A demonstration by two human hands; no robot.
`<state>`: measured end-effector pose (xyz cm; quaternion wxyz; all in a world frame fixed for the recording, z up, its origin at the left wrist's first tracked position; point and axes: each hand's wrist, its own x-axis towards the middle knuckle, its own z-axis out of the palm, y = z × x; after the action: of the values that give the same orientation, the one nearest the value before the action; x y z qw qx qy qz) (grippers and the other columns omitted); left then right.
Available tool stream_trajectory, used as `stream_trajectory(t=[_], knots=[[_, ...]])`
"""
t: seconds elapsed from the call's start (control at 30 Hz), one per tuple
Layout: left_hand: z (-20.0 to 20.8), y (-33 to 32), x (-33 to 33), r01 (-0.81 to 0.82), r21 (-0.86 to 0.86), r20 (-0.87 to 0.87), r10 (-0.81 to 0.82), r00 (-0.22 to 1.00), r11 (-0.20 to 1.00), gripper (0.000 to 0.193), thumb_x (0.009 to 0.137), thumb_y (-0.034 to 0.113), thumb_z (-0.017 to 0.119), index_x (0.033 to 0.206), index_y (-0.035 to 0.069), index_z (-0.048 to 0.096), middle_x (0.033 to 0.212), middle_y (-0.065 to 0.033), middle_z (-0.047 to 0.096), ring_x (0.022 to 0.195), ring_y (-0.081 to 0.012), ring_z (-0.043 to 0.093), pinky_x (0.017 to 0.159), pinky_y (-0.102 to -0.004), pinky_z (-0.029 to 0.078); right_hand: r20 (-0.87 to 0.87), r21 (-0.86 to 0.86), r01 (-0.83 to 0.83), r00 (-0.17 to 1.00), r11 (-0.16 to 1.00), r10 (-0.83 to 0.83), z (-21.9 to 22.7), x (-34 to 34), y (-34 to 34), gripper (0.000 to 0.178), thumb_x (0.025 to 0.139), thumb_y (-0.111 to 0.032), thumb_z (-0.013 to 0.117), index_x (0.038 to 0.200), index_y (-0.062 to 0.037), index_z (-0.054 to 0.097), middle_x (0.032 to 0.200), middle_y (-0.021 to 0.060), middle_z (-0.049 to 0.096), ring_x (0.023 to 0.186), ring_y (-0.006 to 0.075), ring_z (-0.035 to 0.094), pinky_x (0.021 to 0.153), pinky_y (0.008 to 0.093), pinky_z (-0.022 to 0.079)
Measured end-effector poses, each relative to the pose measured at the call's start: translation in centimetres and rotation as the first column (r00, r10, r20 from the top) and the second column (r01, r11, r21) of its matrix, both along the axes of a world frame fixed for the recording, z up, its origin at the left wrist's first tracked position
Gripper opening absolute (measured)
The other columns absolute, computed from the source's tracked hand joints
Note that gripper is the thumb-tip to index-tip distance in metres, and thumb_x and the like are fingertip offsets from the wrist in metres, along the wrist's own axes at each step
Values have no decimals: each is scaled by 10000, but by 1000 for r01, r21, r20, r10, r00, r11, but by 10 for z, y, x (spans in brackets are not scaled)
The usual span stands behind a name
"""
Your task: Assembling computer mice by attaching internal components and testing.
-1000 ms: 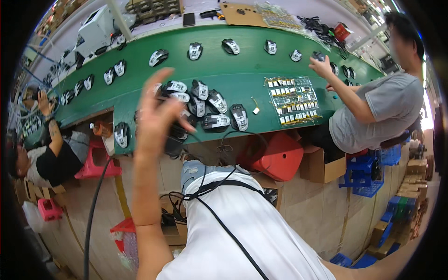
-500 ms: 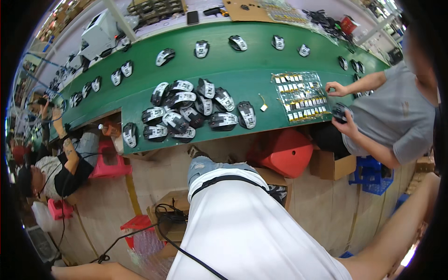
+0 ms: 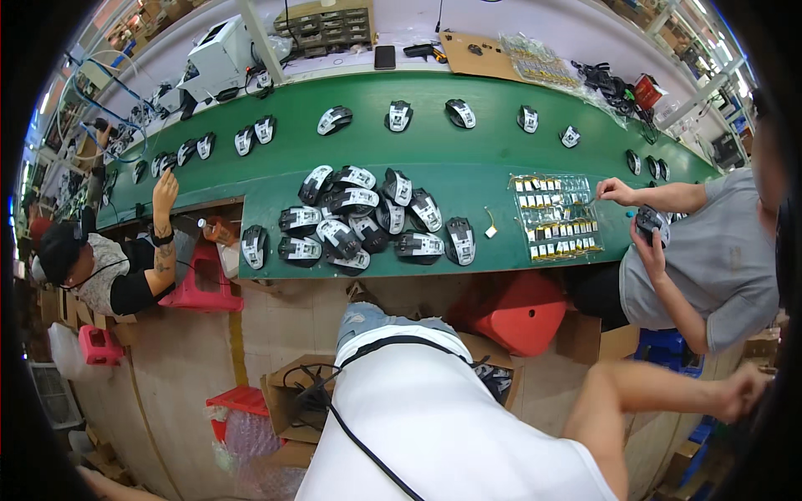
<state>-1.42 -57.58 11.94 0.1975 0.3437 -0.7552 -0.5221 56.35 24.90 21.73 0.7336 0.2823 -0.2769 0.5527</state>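
My right hand (image 3: 742, 394) is raised at the far right rim, arm bent, fingers curled in. Whether anything is inside them I cannot make out, as the hand is slightly blurred against the dark rim. Only part of my left forearm (image 3: 117, 488) shows at the lower left; its hand is out of the picture. In front of me a pile of black and white computer mice (image 3: 355, 200) lies on the green bench (image 3: 468, 184). A single mouse (image 3: 460, 241) rests to its right. Beside that lies a small battery with wires (image 3: 491, 230).
At right, a co-worker in grey (image 3: 710, 250) holds a mouse (image 3: 650, 224) beside a clear tray of small batteries (image 3: 555, 217). Another person (image 3: 109, 259) sits at left. Mice line the far belt. A red stool (image 3: 518, 317) and cardboard boxes (image 3: 292, 401) stand below.
My view has shifted, so the bench sits lower. My right forearm has swung up and its hand has come into view. The co-worker at left has lowered an arm.
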Motion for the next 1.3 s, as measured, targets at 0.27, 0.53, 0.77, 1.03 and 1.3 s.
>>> stream_trajectory(t=[0.27,0.53,0.77,1.03,1.3], knots=[[-72,189,-79,737,368,-239,-708,664,567,372,856,134,552,1216,41,543,736,39,469,592,-53,437,478,-169,335,-327,-892,-396,898,218,295,-418,-22,-18,120,872,-199,545,850,-120,633,708,2,593,604,105,561,554,251,528],[-130,560,16,862,386,-13,-936,-352,-330,480,773,89,730,1213,75,540,821,-2,558,559,-73,541,495,-233,445,-110,-949,-312,244,-30,963,-314,-373,-115,271,942,-221,495,1160,-65,540,944,83,648,776,166,652,500,243,517],[-143,611,93,894,-205,-150,-890,-431,-399,562,652,131,792,1162,49,571,1053,-152,597,913,-286,621,789,-358,494,-26,-992,-123,331,16,943,-304,-379,-140,120,908,-216,572,926,-107,619,837,16,627,713,125,620,616,282,511],[-161,615,103,853,-401,-123,-903,-412,-335,348,684,20,653,1019,-29,576,1037,-180,582,906,-362,598,782,-397,494,292,-955,30,257,294,921,-291,-348,-157,207,951,-201,526,1106,-68,560,968,41,631,844,128,629,723,275,529],[-138,636,88,809,-107,170,-812,-558,-578,204,772,74,650,924,-30,564,858,-137,630,675,-241,647,602,-331,501,766,-637,212,60,741,640,-296,-334,-146,248,937,-80,522,1155,31,557,1128,112,616,986,148,612,834,287,505]])
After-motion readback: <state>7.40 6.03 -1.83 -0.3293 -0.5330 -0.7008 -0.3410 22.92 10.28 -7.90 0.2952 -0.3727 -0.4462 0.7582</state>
